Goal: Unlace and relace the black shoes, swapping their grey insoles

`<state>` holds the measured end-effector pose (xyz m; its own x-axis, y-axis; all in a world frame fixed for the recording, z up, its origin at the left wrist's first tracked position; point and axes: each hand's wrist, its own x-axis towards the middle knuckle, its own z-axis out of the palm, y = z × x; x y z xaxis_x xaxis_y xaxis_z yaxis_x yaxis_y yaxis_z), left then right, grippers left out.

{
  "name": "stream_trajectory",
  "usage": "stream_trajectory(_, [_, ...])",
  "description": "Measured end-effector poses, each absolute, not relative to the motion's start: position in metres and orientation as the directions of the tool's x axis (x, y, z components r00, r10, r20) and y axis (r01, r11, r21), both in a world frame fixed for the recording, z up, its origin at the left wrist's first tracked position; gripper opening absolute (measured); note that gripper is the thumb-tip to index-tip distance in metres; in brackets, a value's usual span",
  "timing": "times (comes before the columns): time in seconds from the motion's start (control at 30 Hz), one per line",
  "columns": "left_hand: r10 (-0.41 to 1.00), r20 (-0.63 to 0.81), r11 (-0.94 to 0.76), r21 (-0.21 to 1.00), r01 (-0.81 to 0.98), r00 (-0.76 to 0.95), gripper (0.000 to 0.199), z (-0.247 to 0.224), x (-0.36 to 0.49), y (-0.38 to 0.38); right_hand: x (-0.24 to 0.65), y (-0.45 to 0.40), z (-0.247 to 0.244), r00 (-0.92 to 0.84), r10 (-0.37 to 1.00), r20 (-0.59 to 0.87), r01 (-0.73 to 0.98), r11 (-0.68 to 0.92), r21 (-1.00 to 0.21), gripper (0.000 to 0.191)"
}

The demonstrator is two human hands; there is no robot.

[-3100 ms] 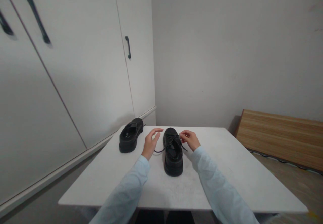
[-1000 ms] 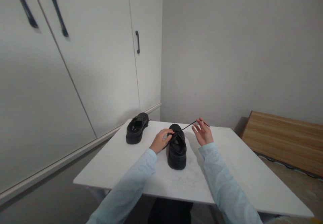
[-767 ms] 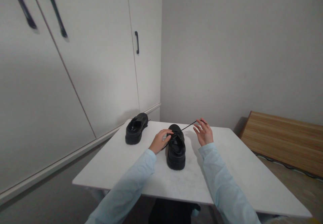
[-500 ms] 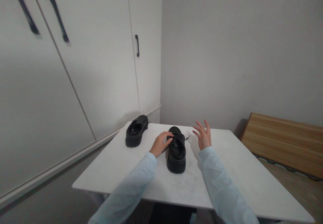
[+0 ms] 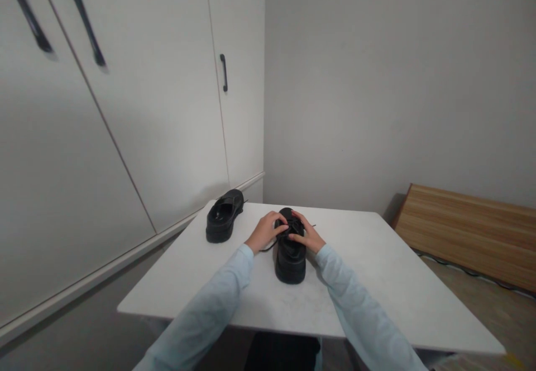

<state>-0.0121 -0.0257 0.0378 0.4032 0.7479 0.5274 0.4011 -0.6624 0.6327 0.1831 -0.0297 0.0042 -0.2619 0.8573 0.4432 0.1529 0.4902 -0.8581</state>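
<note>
A black lace-up shoe (image 5: 290, 268) stands on the white table, heel toward me and toe pointing away. My left hand (image 5: 266, 230) comes in from the left side, thumb and fingers closed on the shoelace (image 5: 297, 226) over the tongue. From the right, my right hand (image 5: 309, 237) curls its thumb and fingers around the same laces; its fingertips partly cover the knot area. One loose lace end trails out under the left hand, another pokes out on the right. The second black shoe (image 5: 220, 229) sits apart at the table's far left.
The white table (image 5: 377, 304) reaches toward a grey wall (image 5: 377, 109). White cupboards (image 5: 159, 81) with dark handles run along the left. A wood-grain board (image 5: 464, 231) leans at the right, beyond the table's edge.
My right hand, spread in the air right of the shoe before, has moved left and down onto the laces. My left hand stays at the laces. The view has shifted slightly.
</note>
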Motion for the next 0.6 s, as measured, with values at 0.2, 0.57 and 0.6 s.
stream_trajectory(0.2, [0.722,0.452,-0.681,0.601,0.419,0.524,0.018,0.051,-0.015,-0.011,0.185,-0.026,0.002,-0.275,0.854,0.442,0.174,0.496,-0.851,0.075])
stream_trajectory(0.57, [0.731,0.547,-0.679,0.643,0.356,0.407,0.02,0.031,-0.01,-0.014,0.187,-0.023,-0.005,-0.279,0.843,0.459,0.212,0.52,-0.827,0.072])
stream_trajectory(0.6, [0.731,0.554,-0.68,0.643,0.353,0.399,0.019,0.03,-0.01,-0.016,0.187,-0.023,-0.005,-0.279,0.844,0.459,0.212,0.52,-0.828,0.073])
